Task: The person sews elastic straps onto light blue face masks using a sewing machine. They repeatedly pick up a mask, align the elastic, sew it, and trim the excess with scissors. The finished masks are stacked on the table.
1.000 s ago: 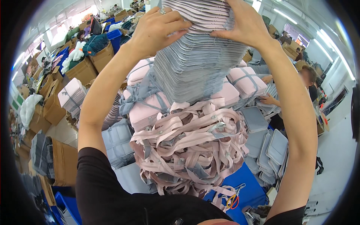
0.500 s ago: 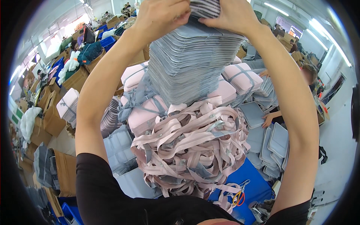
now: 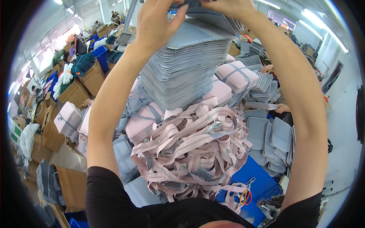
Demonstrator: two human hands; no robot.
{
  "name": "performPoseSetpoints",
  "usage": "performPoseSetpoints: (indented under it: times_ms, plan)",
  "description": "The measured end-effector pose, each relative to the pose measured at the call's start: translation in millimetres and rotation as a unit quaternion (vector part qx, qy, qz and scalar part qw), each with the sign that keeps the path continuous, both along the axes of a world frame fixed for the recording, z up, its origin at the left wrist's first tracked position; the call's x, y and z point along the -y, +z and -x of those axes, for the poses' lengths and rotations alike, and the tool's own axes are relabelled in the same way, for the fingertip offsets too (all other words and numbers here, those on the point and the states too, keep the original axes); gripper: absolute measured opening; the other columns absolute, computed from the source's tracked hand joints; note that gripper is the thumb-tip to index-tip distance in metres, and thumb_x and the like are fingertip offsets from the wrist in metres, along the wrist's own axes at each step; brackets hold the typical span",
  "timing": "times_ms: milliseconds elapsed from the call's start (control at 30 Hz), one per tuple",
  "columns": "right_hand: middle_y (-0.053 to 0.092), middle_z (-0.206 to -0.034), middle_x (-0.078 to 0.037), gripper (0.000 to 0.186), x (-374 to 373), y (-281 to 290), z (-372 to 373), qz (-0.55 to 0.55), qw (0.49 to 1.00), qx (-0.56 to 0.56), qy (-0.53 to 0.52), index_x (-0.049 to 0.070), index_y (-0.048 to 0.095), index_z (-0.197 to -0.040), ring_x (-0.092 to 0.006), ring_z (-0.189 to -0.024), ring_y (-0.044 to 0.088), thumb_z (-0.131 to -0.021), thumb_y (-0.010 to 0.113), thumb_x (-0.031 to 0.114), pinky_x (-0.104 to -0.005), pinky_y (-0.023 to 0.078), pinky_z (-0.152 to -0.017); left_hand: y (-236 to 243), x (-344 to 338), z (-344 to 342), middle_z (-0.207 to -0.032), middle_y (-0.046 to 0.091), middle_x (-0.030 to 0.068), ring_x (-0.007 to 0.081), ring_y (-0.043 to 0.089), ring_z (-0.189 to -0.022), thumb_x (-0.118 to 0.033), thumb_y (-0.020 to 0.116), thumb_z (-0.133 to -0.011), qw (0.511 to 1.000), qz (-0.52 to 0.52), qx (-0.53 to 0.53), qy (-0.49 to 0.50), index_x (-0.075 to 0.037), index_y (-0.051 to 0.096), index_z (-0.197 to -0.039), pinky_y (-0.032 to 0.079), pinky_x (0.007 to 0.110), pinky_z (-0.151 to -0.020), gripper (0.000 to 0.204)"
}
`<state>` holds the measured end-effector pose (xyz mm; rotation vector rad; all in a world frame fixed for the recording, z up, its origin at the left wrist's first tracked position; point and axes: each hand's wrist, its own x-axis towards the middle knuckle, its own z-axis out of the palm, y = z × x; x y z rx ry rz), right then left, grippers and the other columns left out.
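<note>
well, your left hand [image 3: 157,28] and right hand [image 3: 230,8] are both up at the top edge of view, over the tall stack of grey panels [image 3: 182,72]; the left thumb stands apart from its fingers, but those run up toward the edge, so i cannot tell whether they grip anything; the right fingers are bent in at some dark grey material, and how firmly they close on it cannot be told either; just below them a top panel [image 3: 215,22] is tilted up off the flat one under it

the stack rises just behind the heap of pink zip strips [image 3: 194,152], which hides its foot, with pink bundles [image 3: 237,76] tied in grey bands around it; its edges are ragged, so a sideways push or an uneven pull at the top could, i judge, slide the upper layers and tip them over; the loops at its base might also snag if the stack were dragged toward you; scissors [image 3: 246,195] lie on the blue surface [image 3: 260,182] near your right forearm, where a low sweep might catch them; a co-worker's hand [image 3: 282,108] is at the grey pieces to the right, so a spill that way could reach it
</note>
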<state>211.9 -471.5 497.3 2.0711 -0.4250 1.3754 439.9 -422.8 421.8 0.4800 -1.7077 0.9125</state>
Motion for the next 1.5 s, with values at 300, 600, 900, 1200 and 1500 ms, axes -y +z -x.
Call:
performPoseSetpoints:
  times_ms: [300,600,900,1200,1500]
  plan:
    - [0.059,-0.133,-0.028,0.086,25,69,39,0.018,0.962,0.268,0.048,-0.007,0.046,-0.137,-0.0398,-0.125,0.058,-0.069,0.087,0.026,-0.0433,0.047,-0.106,-16,20,-26,-0.134,0.067,0.0146,0.0268,0.064,-0.121,-0.061,0.055,-0.101,0.882,-0.465,0.021,0.074,-0.008,0.067,-0.134,0.046,0.04,-0.106,0.064]
    - [0.059,-0.144,-0.019,0.07,40,89,72,-0.554,0.597,0.352,0.461,0.001,0.054,-0.143,-0.0347,-0.129,0.06,-0.097,0.06,0.053,-0.0555,0.05,-0.106,5,42,-32,-0.169,0.028,0.0149,0.0277,0.03,-0.154,-0.074,0.047,-0.098,0.736,-0.51,-0.272,-0.353,-0.014,0.01,-0.168,0.031,0.042,-0.122,0.099]
    - [0.061,-0.142,-0.015,0.073,18,-44,19,-0.753,0.531,0.257,0.29,0.012,0.058,-0.144,-0.0295,-0.121,0.065,-0.098,0.046,0.068,-0.0539,0.057,-0.095,3,-46,-17,-0.146,0.06,0.0085,0.0234,0.058,-0.132,-0.049,0.056,-0.105,0.658,-0.48,-0.423,-0.398,-0.005,0.051,-0.148,0.045,0.043,-0.111,0.061]
    - [0.043,-0.162,-0.01,0.085,13,-73,87,-0.653,0.634,0.343,0.232,0.023,0.038,-0.16,-0.0294,-0.143,0.043,-0.094,0.043,0.077,-0.0499,0.034,-0.114,-11,-32,-41,-0.137,0.065,0.0047,0.021,0.06,-0.125,-0.048,0.071,-0.097,0.687,-0.456,-0.463,-0.326,-0.01,0.059,-0.141,0.048,0.039,-0.102,0.06]
    - [0.068,-0.126,-0.007,0.031,-294,-414,189,-0.373,0.699,0.608,0.052,0.003,0.065,-0.128,-0.0156,-0.113,0.064,-0.102,0.062,0.02,-0.0289,0.047,-0.089,-124,-20,-53,-0.133,0.064,0.0107,0.0248,0.059,-0.124,-0.036,0.07,-0.097,0.836,-0.26,-0.452,-0.173,-0.008,0.061,-0.135,0.047,0.043,-0.104,0.048]
